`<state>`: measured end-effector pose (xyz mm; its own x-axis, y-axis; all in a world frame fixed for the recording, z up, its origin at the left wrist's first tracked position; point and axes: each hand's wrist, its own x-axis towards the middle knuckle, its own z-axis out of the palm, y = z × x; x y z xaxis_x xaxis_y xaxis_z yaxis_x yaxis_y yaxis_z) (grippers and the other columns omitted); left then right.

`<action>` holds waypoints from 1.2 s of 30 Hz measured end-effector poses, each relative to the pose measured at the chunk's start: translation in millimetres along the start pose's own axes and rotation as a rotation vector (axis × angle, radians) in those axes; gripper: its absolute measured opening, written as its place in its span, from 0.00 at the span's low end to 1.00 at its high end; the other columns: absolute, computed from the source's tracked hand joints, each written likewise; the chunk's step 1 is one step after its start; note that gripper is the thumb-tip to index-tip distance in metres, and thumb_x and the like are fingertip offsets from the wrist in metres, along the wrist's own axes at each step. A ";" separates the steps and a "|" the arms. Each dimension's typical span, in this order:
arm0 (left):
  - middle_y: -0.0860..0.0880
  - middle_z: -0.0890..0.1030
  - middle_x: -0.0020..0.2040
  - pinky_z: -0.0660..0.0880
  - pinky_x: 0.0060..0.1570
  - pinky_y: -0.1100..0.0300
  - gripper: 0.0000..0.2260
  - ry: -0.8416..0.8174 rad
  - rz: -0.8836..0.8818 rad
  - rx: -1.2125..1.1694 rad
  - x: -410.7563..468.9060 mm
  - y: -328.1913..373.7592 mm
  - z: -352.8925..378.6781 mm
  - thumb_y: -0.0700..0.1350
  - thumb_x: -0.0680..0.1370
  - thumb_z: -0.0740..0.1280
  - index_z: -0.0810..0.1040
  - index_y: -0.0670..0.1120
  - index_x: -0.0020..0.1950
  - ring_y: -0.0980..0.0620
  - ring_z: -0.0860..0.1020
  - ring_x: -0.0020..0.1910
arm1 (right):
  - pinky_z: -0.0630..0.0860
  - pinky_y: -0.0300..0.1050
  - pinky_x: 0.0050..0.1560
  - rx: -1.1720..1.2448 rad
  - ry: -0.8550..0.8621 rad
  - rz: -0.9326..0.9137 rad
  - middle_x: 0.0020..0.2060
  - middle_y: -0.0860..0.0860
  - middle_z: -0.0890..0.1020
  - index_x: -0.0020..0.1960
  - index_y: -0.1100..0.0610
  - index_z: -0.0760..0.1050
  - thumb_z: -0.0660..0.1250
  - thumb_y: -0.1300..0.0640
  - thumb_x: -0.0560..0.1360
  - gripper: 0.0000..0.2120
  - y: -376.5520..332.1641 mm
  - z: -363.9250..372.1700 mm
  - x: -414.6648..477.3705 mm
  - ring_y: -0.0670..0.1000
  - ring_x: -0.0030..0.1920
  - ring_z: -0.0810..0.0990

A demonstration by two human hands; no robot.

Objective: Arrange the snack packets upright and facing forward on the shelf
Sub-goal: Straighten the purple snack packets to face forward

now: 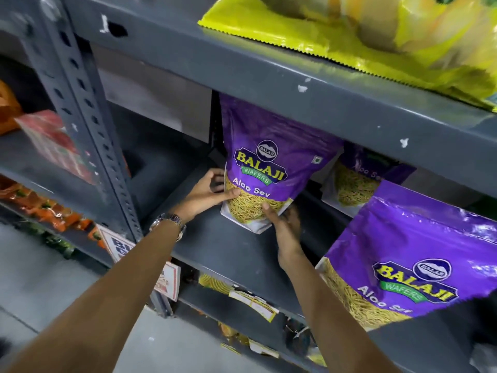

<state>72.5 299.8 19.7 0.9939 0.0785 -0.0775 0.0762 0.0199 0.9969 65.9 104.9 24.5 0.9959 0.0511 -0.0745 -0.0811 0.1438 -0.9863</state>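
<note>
A: Snack packet (271, 168), purple Aloo Sev — who has it?

B: Both hands. Left hand (207, 196) clasps its lower left edge, right hand (285, 224) cups the bottom right corner, on the grey shelf (223, 246).

A: Handling?

B: Likely light, crinkly, slick film; grip low at the gusset.

A: Orientation?

B: Label forward, long axis roughly vertical, tilted slightly. Two more purple packets (408, 267) sit to the right.

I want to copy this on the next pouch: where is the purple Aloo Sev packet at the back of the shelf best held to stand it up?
By its lower corners, from the front, as the left hand and right hand do on the purple Aloo Sev packet: the flat base is there, and the label stays uncovered.
</note>
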 end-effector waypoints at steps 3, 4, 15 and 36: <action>0.51 0.77 0.55 0.77 0.57 0.52 0.40 0.009 0.007 -0.008 -12.6 -2.5 2.3 0.67 0.45 0.78 0.70 0.56 0.52 0.51 0.78 0.58 | 0.78 0.41 0.52 -0.018 0.003 0.020 0.50 0.51 0.81 0.57 0.57 0.71 0.71 0.62 0.70 0.17 4.1 -4.9 -10.9 0.48 0.49 0.81; 0.51 0.77 0.55 0.77 0.55 0.54 0.40 0.020 0.013 -0.014 -18.4 -3.1 3.3 0.67 0.45 0.78 0.70 0.56 0.52 0.54 0.78 0.56 | 0.77 0.43 0.54 -0.043 -0.009 0.016 0.51 0.50 0.81 0.57 0.56 0.71 0.72 0.60 0.70 0.17 4.5 -6.3 -14.9 0.49 0.51 0.80; 0.56 0.77 0.53 0.77 0.43 0.71 0.39 0.119 0.031 -0.007 -81.2 -15.7 7.5 0.68 0.45 0.77 0.70 0.56 0.51 0.62 0.76 0.53 | 0.77 0.38 0.53 -0.116 -0.104 -0.034 0.54 0.50 0.82 0.57 0.52 0.71 0.72 0.56 0.70 0.18 16.1 -18.4 -67.5 0.47 0.55 0.80; 0.51 0.74 0.63 0.71 0.64 0.54 0.42 0.394 0.173 -0.131 -127.0 -18.5 27.2 0.59 0.58 0.79 0.65 0.52 0.67 0.55 0.73 0.63 | 0.74 0.27 0.52 0.010 0.065 -0.067 0.62 0.47 0.74 0.68 0.55 0.65 0.71 0.59 0.71 0.28 0.6 -13.2 -119.9 0.40 0.60 0.74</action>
<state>-52.9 262.3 11.5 0.8828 0.4652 0.0651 -0.1240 0.0973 0.9875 -53.1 85.8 30.9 0.9996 -0.0231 -0.0181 -0.0143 0.1548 -0.9878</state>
